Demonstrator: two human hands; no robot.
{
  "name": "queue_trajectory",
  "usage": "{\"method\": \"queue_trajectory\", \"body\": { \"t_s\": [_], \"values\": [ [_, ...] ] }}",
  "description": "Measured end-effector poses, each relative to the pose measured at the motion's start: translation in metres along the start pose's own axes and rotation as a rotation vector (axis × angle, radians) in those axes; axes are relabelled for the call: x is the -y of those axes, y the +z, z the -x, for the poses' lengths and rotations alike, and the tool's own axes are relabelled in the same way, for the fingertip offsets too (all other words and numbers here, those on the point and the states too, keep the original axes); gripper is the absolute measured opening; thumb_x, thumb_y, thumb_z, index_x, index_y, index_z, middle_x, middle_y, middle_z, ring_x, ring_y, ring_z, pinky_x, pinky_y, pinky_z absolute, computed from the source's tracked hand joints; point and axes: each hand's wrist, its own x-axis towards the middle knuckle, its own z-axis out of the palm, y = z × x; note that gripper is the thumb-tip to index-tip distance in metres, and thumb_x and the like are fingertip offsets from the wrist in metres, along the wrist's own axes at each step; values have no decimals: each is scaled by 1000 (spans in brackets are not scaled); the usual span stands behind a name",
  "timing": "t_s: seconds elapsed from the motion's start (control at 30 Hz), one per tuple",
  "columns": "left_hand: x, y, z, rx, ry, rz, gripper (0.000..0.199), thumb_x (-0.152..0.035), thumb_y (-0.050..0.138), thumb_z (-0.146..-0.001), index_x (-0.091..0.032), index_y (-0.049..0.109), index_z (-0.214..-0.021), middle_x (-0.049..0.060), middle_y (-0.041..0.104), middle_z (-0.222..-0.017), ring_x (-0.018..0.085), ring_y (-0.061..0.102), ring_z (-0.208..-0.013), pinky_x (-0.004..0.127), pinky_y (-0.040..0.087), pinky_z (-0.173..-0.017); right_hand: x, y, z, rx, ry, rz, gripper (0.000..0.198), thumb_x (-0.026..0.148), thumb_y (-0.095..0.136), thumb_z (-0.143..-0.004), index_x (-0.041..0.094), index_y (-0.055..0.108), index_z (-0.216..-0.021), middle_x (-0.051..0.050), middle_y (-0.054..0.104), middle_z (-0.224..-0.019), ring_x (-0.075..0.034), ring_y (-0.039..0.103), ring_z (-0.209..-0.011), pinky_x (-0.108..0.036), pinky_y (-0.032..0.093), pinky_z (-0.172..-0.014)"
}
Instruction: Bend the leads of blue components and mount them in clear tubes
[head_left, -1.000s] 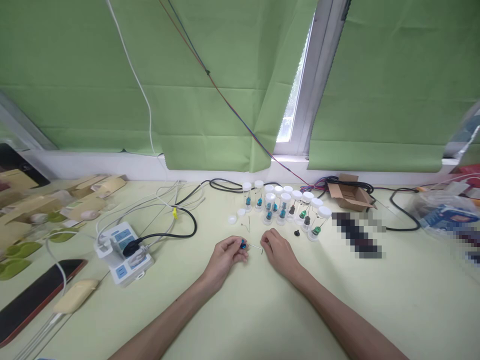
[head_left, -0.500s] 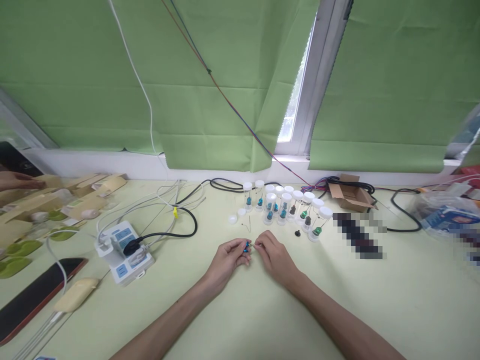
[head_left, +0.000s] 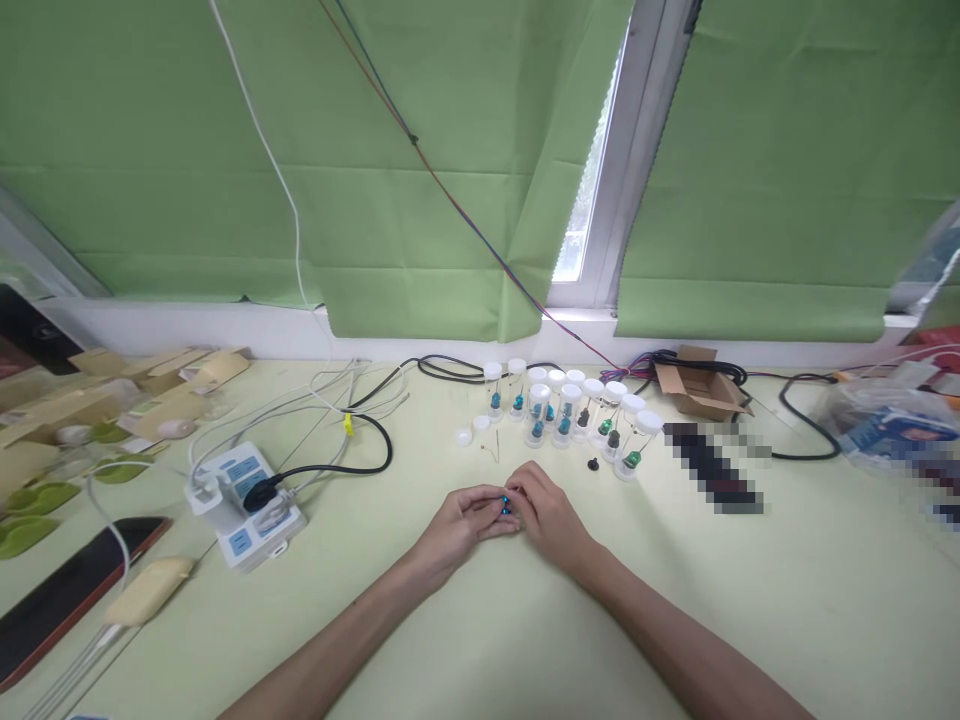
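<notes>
My left hand [head_left: 466, 522] is closed in a pinch on a small shiny blue metallic piece [head_left: 506, 506]. My right hand [head_left: 546, 508] meets it from the other side, thumb and fingers pressed together right at the blue piece; what lies between those fingertips is hidden. Behind the hands stand several clear tubes with white lids [head_left: 566, 418], holding blue, green or dark pieces on thin stems. Two loose white caps [head_left: 464, 437] and a thin bent wire [head_left: 494, 447] lie left of the tubes. A small black piece [head_left: 593, 464] rests in front of them.
At left are a white power strip [head_left: 247, 505] with plugs, a dark phone [head_left: 67, 595] and a cream-coloured case [head_left: 150, 590]. Cables run along the back edge. An open cardboard box [head_left: 699, 388] and a plastic bag of packages [head_left: 896, 425] are at right.
My two hands have come together, the left moving slightly right with the blue piece. The right fingertips now partly cover it. At far left, another person's hand has left the view.
</notes>
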Motion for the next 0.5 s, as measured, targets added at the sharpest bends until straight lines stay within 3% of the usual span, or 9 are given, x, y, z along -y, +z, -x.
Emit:
{"method": "queue_trajectory", "body": {
  "t_s": [0.5],
  "values": [
    [0,-3,-1,19,-49,69,24,-27,73,-77,-10,72,-94,10,70,-79,16,65,-75,32,53,-82,-3,1,-1,-47,34,-88,18,19,38,-97,21,53,-89,-5,53,-89,-16,54,-80,-28,45,-72]
  ]
}}
